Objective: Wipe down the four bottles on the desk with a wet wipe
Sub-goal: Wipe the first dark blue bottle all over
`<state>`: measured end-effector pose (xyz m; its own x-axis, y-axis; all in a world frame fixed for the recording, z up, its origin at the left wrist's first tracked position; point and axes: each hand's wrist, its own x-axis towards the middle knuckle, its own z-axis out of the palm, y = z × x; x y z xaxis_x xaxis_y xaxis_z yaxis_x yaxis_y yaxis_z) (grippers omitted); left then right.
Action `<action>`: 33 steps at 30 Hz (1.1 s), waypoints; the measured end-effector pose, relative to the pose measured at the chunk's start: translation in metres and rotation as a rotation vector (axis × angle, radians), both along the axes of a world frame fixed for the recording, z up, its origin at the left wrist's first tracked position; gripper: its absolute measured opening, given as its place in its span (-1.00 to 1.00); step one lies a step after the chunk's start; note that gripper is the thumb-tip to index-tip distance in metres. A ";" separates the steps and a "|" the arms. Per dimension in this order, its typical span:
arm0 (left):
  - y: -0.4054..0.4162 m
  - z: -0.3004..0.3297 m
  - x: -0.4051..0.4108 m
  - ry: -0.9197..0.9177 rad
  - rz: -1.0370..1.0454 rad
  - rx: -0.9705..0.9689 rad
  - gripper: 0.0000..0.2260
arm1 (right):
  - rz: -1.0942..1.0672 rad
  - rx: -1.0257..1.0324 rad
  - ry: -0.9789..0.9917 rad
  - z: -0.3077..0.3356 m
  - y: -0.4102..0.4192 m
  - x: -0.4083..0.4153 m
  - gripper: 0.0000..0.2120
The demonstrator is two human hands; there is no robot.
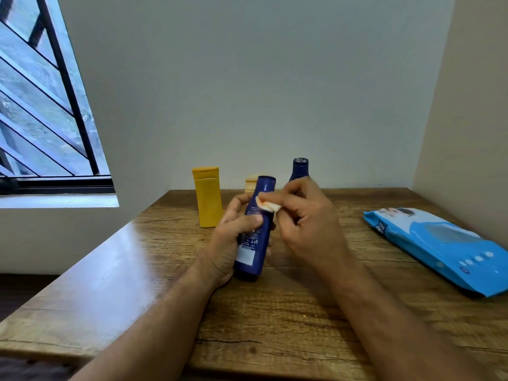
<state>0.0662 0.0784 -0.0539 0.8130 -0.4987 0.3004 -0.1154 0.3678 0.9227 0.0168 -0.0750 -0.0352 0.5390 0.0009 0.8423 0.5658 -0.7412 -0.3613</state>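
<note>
- A barred window is set in the left wall.
- A pale sill is seen beneath it.
- A plain wall is noted behind the desk.

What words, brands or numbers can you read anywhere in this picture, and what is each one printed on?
"mee": white letters on the blue wet wipe pack; a smaller word above them is too blurred to read.
Held dark blue bottle: white print and a pale label patch, too small to read.
Dark blue bottle at the back: cap marking unreadable.
Yellow bottle: no text visible.
</note>
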 end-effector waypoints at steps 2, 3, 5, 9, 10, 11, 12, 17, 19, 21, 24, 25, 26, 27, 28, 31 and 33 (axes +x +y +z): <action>-0.001 -0.001 0.000 -0.033 -0.041 0.069 -0.37 | -0.057 0.055 -0.063 0.001 -0.002 0.003 -0.69; -0.002 -0.001 0.000 -0.028 -0.045 0.076 -0.35 | -0.051 0.057 -0.064 0.001 -0.002 0.004 -0.68; -0.001 0.000 0.001 0.001 -0.016 0.032 -0.35 | 0.006 0.029 -0.035 0.000 -0.002 0.003 -0.66; 0.002 0.000 0.005 0.018 0.104 -0.027 -0.39 | 0.090 -0.037 0.006 -0.001 0.001 -0.001 -0.75; 0.003 -0.001 0.005 -0.018 0.141 0.003 -0.40 | 0.083 -0.048 -0.008 -0.001 0.002 -0.001 -0.75; 0.002 -0.001 0.004 -0.073 0.172 0.048 -0.40 | 0.057 -0.049 -0.032 -0.002 0.001 0.000 -0.73; 0.001 -0.002 0.002 -0.134 0.203 0.100 -0.41 | 0.013 -0.035 -0.062 -0.002 0.000 0.000 -0.71; -0.004 0.001 -0.007 -0.446 0.419 0.282 -0.42 | -0.127 -0.003 -0.141 -0.002 -0.002 0.004 -0.73; -0.006 0.000 -0.009 -0.580 0.508 0.356 -0.44 | -0.124 -0.073 -0.168 -0.003 0.002 0.003 -0.74; -0.007 -0.002 -0.009 -0.664 0.575 0.382 -0.45 | -0.133 -0.093 -0.186 -0.004 0.005 0.001 -0.74; -0.011 -0.003 -0.008 -0.680 0.625 0.339 -0.44 | -0.160 -0.089 -0.220 -0.003 0.001 0.001 -0.76; -0.012 -0.003 -0.008 -0.677 0.630 0.314 -0.43 | -0.174 -0.066 -0.222 -0.003 -0.002 0.001 -0.76; -0.012 -0.003 -0.008 -0.678 0.634 0.299 -0.42 | -0.189 -0.038 -0.220 -0.003 -0.005 0.002 -0.75; -0.012 -0.004 -0.008 -0.684 0.639 0.302 -0.41 | -0.198 -0.021 -0.217 -0.003 -0.007 0.002 -0.74; -0.012 -0.005 -0.008 -0.694 0.642 0.316 -0.40 | -0.203 -0.023 -0.219 -0.003 -0.008 0.002 -0.74; -0.012 -0.009 -0.006 -0.736 0.663 0.338 -0.42 | -0.190 -0.095 -0.256 -0.003 -0.003 -0.001 -0.76; -0.012 -0.010 -0.005 -0.786 0.707 0.360 -0.43 | -0.172 -0.129 -0.292 -0.001 0.001 -0.002 -0.78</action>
